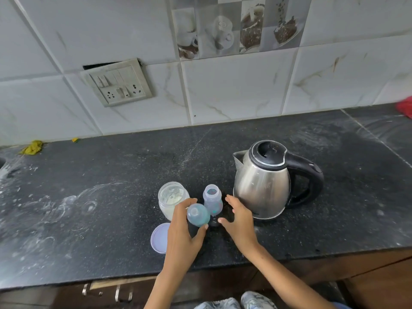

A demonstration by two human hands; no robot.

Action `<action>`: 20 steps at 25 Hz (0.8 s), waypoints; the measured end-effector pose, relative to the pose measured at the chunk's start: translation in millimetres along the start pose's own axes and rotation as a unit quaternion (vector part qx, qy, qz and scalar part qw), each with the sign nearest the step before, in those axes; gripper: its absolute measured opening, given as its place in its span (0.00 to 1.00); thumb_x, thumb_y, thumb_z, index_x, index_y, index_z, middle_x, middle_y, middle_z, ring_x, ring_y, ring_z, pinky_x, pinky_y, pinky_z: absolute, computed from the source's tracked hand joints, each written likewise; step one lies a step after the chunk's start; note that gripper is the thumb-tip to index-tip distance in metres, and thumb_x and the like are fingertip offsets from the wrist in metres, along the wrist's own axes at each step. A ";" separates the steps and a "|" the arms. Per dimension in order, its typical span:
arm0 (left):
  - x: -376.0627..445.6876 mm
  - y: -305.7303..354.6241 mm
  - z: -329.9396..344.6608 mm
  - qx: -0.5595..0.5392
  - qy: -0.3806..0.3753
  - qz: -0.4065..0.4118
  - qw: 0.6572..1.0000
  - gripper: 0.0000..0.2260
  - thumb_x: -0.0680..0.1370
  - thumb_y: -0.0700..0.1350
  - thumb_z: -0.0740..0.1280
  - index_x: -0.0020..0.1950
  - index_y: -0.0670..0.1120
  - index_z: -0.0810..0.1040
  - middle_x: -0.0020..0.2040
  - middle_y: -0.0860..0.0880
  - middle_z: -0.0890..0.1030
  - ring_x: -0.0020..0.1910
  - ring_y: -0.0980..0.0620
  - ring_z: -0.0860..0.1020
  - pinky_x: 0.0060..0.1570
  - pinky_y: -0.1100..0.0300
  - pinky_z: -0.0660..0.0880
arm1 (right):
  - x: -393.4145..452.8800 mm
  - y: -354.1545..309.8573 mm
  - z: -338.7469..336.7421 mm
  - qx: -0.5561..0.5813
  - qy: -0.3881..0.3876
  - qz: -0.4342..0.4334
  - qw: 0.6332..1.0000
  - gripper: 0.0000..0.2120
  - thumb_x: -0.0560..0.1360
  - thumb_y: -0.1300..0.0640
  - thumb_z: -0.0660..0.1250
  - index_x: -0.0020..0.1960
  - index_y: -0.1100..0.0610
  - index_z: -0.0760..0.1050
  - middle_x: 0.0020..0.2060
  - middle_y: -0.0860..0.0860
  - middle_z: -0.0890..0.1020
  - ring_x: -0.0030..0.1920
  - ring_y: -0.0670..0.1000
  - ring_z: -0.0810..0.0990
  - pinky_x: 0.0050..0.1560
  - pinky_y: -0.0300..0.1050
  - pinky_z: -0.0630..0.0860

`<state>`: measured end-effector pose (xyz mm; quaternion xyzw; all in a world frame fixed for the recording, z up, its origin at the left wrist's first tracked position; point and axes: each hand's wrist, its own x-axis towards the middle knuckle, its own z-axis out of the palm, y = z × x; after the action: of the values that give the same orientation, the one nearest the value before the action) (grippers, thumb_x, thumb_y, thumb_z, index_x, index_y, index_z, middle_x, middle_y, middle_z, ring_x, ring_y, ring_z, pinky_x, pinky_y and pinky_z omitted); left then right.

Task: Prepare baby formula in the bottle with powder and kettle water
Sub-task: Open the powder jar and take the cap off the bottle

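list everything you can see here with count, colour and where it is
kettle: 1, steel with black lid and handle, right of centre on the counter
bottle: 1, clear bluish, open top, upright left of the kettle
bottle cap: 1, clear bluish, held in the left hand in front of the bottle
powder jar: 1, clear with pale powder, open, left of the bottle
jar lid: 1, pale lilac, flat on the counter in front of the jar
counter: 1, black, dusty
switchboard: 1, grey-white, on the tiled wall
yellow cloth: 1, far left by the wall
red cloth: 1, right edge
shoes: 2, grey, bottom
left hand: 1, grips the bottle cap
right hand: 1, open, between the bottle and kettle
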<state>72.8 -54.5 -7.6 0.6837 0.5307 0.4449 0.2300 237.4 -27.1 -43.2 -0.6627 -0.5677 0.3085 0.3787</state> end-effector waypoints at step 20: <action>3.0 -13.1 -9.1 0.092 0.068 0.024 0.993 0.19 0.73 0.54 0.73 0.62 0.54 0.75 0.58 0.64 0.76 0.58 0.69 0.72 0.57 0.75 0.66 | 20.1 -67.6 -32.9 0.113 0.023 -0.074 0.991 0.05 0.75 0.64 0.70 0.50 0.58 0.83 0.44 0.47 0.86 0.45 0.41 0.83 0.43 0.27 0.77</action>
<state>58.4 -48.8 -12.3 0.6823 0.5678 0.4450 0.1186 233.2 -7.6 32.1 -0.5790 -0.5674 0.3263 0.4862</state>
